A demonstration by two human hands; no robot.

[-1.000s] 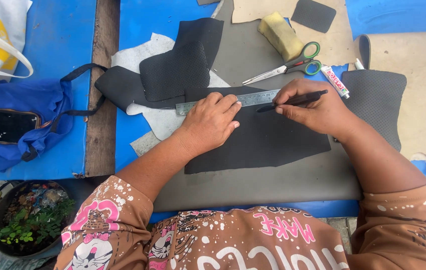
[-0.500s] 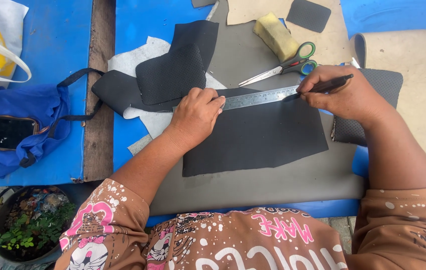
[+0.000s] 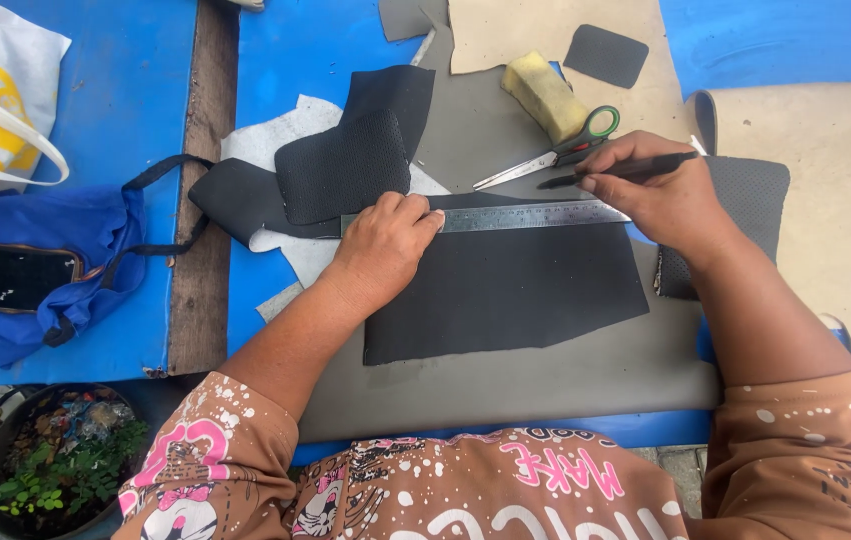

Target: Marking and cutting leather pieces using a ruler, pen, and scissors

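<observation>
My left hand (image 3: 385,248) presses flat on the left end of a steel ruler (image 3: 530,215), which lies along the top edge of a black sheet of material (image 3: 515,290). The sheet rests on a grey mat (image 3: 545,375). My right hand (image 3: 660,195) holds a black pen (image 3: 620,171) just above the ruler's right end, tip pointing left.
Scissors with green handles (image 3: 550,155) and a yellow sponge block (image 3: 543,95) lie beyond the ruler. Black textured pieces (image 3: 345,165) overlap white scraps at the left. A blue bag (image 3: 55,255) sits far left, a potted plant (image 3: 40,470) below it. Tan sheets (image 3: 845,200) lie right.
My right hand has slid with the pen from the middle of the ruler to its right end and lifted slightly above it. My left hand stayed pressing the ruler.
</observation>
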